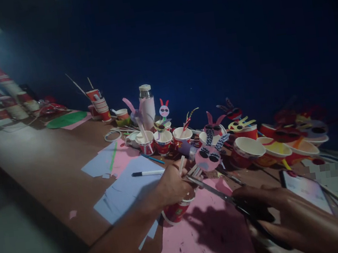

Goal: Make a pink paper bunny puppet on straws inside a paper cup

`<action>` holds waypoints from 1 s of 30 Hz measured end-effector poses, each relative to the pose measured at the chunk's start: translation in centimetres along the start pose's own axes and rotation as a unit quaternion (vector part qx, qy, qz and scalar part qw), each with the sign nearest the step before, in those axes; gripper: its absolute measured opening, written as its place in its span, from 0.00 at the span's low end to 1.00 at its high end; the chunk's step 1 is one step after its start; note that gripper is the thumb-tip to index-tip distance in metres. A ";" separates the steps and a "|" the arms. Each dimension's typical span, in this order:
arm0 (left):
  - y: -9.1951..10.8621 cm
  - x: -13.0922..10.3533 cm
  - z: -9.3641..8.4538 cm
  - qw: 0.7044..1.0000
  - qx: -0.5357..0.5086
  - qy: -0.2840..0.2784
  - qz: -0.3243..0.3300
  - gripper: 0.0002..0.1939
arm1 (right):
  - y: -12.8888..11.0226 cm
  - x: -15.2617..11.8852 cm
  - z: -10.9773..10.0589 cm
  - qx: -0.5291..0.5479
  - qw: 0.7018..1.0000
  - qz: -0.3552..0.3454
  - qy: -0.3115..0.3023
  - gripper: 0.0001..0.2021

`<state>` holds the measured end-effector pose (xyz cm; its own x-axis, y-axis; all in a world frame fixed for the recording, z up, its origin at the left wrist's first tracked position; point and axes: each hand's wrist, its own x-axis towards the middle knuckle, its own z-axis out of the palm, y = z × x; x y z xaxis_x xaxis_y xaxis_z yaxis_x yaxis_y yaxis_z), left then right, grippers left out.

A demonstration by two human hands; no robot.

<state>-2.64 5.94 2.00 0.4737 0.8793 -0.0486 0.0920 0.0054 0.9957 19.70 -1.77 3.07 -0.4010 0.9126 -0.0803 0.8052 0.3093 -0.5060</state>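
My left hand (174,184) is closed, its fingers pinching a pale paper strip (182,165) above a red and white paper cup (178,212). Just beyond the fingers is a pink paper rabbit face (207,158) with dark eyes and patterned ears; whether it is joined to the strip cannot be made out. In my right hand (273,208) are dark-handled scissors (215,191), their blades pointing left at the strips by my left fingertips. Whether the blades touch paper is unclear. Beneath lies a pink paper sheet (203,246).
Several decorated paper cups (249,148) line the table's back by the dark blue wall. A white flask (147,108) stands among them. Pale blue sheets (116,199) and a marker (147,173) lie left of my hand; a phone (306,191) lies at right.
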 end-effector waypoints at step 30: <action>0.7 0.1 1.2 0.998 0.017 0.046 -0.040 0.23 | -1.7 0.3 1.0 -0.102 0.991 -0.007 0.086 0.15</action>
<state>-1.48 5.42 2.59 0.3809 0.9168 -0.1197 0.1566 0.0636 0.9856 17.83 -2.31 3.06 -0.3456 0.9348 0.0825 0.8788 0.3532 -0.3207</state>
